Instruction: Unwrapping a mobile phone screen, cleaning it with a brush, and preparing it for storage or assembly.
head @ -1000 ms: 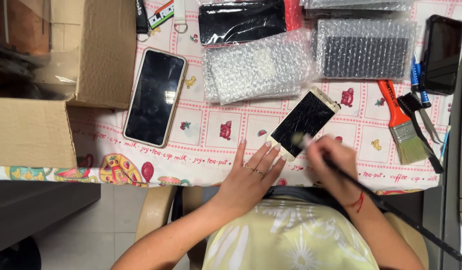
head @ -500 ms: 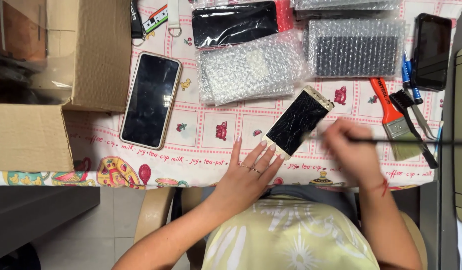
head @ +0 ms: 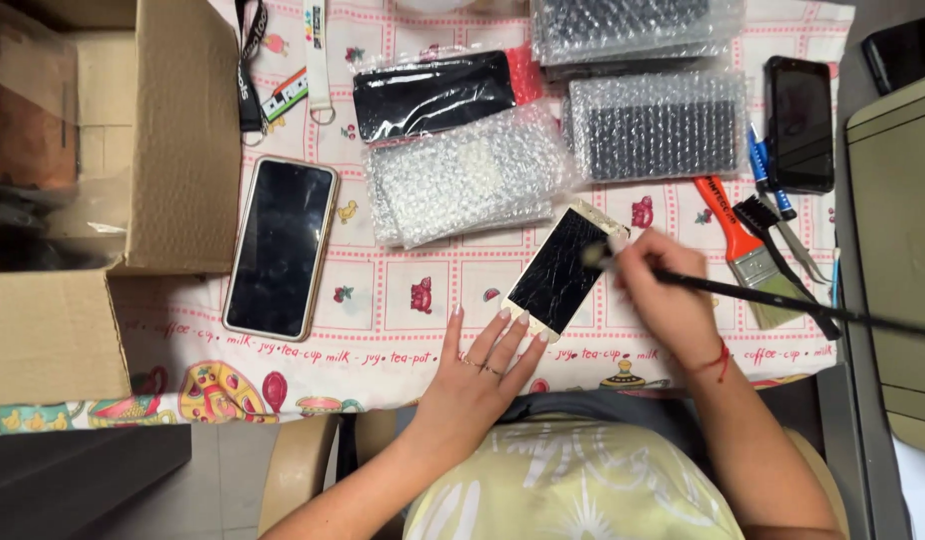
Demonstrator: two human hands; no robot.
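A cracked phone screen [head: 561, 270] with a pale gold frame lies tilted on the patterned tablecloth [head: 423, 300]. My left hand [head: 480, 368] rests flat on the cloth, its fingertips pressing the screen's lower end. My right hand [head: 665, 296] grips a long thin black brush [head: 783, 303]; its tip sits on the screen's upper right corner and its handle runs off to the right.
A large phone [head: 279, 246] lies at the left beside an open cardboard box [head: 183, 150]. Bubble-wrapped packets [head: 463, 175] fill the back. An orange-handled paintbrush [head: 743, 250], a small black brush [head: 773, 235], blue pens [head: 768, 170] and a dark phone [head: 800, 122] lie at the right.
My right hand swung the black brush off to the right, then back onto the screen's upper right corner. The left hand stayed on the screen. The camera view shifted down the table.
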